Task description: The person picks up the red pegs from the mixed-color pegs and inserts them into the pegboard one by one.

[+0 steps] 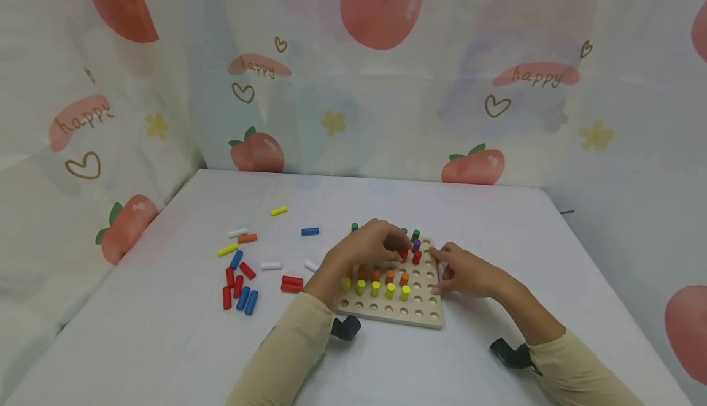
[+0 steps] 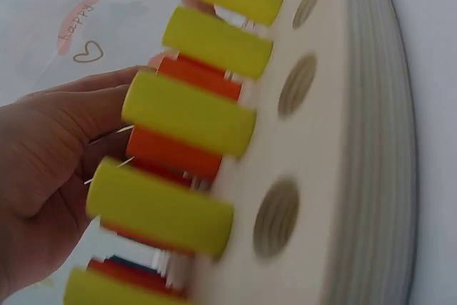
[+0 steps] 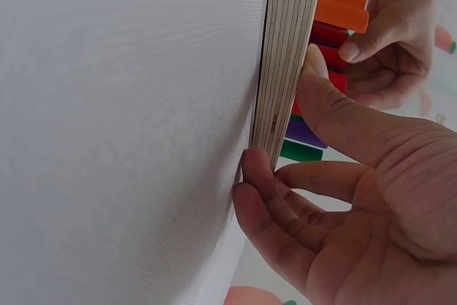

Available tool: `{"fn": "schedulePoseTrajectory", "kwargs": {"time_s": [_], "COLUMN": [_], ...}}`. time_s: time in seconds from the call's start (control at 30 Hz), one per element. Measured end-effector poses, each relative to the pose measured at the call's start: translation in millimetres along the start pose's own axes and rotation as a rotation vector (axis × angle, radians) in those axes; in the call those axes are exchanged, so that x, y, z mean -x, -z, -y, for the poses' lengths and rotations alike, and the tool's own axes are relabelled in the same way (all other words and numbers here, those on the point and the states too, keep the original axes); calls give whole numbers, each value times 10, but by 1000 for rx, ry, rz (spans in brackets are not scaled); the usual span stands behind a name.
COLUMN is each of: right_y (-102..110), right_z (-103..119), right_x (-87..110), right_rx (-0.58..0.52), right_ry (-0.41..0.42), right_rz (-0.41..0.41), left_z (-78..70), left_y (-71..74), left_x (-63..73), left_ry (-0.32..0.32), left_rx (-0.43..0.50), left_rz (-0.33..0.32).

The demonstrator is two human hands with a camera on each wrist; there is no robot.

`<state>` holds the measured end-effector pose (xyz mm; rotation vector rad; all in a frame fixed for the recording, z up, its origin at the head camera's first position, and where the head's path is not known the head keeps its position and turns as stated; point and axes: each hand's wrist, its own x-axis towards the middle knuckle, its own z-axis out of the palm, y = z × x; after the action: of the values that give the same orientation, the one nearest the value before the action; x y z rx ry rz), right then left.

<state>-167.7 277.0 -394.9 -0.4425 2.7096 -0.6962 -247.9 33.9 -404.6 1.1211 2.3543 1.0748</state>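
Observation:
A wooden pegboard (image 1: 386, 313) lies on the table, with rows of yellow pegs (image 1: 390, 291), orange pegs (image 1: 376, 274), red, purple and green pegs (image 1: 415, 235) upright in its holes. My left hand (image 1: 369, 245) reaches over the board and pinches a red peg (image 1: 404, 256) in the red row, partly hidden by the fingers. Another red peg (image 1: 417, 257) stands just right of it. At the right edge my right hand (image 1: 474, 271) holds the board, its thumb (image 3: 318, 69) on the upper rim and other fingers against the side.
Loose pegs lie left of the board: several red pegs (image 1: 230, 277), several blue pegs (image 1: 251, 302), white pegs (image 1: 271, 265), yellow pegs (image 1: 227, 249) and an orange peg (image 1: 247, 238). Black wrist-camera mounts (image 1: 345, 328) sit under both forearms. A printed cloth (image 1: 375, 118) hangs behind the table.

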Motion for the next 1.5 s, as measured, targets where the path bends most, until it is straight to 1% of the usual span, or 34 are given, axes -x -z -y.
{"fn": "schedulePoseTrajectory", "kwargs": {"time_s": [0.17, 0.3, 0.43, 0.63, 0.73, 0.9, 1.0, 1.17, 1.4, 1.5], "right_y": [-8, 2, 12, 17, 10, 7, 9, 12, 1, -10], "right_z": [17, 22, 11, 12, 10, -15, -24, -22, 3, -1], "right_x": [-12, -11, -5, -2, -6, -26, -39, -60, -73, -90], "right_rx": [14, 19, 29, 11, 7, 2, 7, 27, 21, 20], "right_ry": [-9, 4, 6, 10, 3, 0, 4, 8, 8, 10], "right_rz": [4, 7, 1, -6, -5, 0, 3, 3, 11, 14], "left_z": [110, 201, 278, 388, 428, 448, 476, 554, 634, 656], "left_y": [118, 202, 272, 355, 392, 459, 493, 546, 609, 650], "left_x": [137, 248, 331, 440, 512, 623, 677, 774, 997, 1106], "left_ry": [9, 7, 2, 2, 11, 43, 56, 71, 117, 113], "left_rx": [-6, -2, 7, -1, 4, 20, 19, 45, 48, 42], "left_rz": [1, -5, -22, -57, -62, -69, -85, -112, -115, -116]}}
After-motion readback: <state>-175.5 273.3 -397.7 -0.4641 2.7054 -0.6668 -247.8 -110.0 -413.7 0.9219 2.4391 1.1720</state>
